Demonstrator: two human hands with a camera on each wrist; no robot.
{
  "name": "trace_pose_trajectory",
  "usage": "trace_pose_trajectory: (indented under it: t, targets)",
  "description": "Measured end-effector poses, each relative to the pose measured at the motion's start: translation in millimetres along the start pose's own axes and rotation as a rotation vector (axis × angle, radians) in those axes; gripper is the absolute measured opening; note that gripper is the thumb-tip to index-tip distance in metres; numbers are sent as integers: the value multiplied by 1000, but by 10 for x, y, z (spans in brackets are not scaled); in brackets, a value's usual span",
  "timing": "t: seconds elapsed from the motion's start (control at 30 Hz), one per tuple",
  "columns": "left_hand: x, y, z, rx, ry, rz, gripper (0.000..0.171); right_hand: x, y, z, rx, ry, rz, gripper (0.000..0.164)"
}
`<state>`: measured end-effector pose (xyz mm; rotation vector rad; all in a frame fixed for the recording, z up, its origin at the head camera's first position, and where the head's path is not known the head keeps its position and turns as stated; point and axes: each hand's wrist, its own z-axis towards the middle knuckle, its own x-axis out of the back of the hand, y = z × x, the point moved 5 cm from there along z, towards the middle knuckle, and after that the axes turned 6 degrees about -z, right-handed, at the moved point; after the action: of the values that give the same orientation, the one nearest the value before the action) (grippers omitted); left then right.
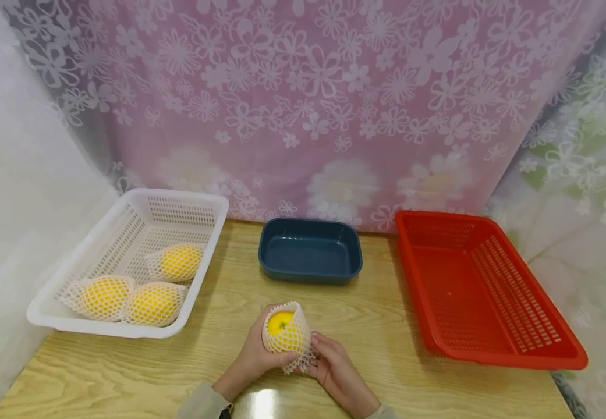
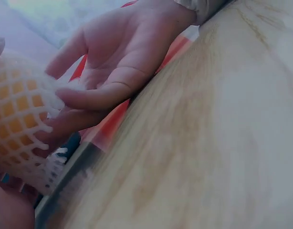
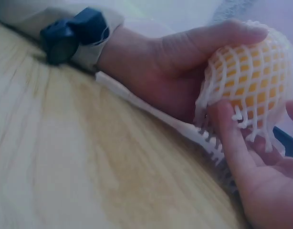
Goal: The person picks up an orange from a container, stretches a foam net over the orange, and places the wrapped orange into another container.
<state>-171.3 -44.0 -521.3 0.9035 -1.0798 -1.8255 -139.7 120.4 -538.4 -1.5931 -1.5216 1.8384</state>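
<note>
A yellow fruit (image 1: 282,322) in a white foam net (image 1: 293,343) is held above the table, its green stem end showing at the net's opening. My left hand (image 1: 259,344) grips the netted fruit from the left, with the thumb across its near side. My right hand (image 1: 336,368) holds the loose lower edge of the net at the right. In the right wrist view, one finger (image 3: 226,126) of that hand lies at the net's frayed edge. The left wrist view has the fruit cut off at its border.
On the left, a white basket (image 1: 212,233) holds three netted yellow fruits (image 1: 181,262). A dark blue tray (image 1: 310,278) stands behind the hands. At the right is a red basket (image 1: 428,302). Floral curtains (image 1: 303,116) hang around the wooden table (image 1: 376,314).
</note>
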Motion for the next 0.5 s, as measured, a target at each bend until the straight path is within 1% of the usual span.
trace_pose_trajectory:
  t: [0.1, 0.2, 0.3, 0.37, 0.5]
  targets:
    - [-2, 0, 5, 9, 4, -37, 85, 0, 6, -3, -13, -50, 78, 34]
    - [6, -5, 1, 8, 14, -55, 80, 1, 0, -1, -10, -73, 99, 33]
    - [16, -9, -5, 8, 31, -69, 68, -9, -3, -4, -2, -88, 85, 32]
    - [18, 0, -4, -11, 31, -85, 61, -16, 1, -4, 0, -90, 56, 31]
    - [15, 15, -4, -49, 16, -132, 55, -23, 19, -1, -5, -83, 6, 29]
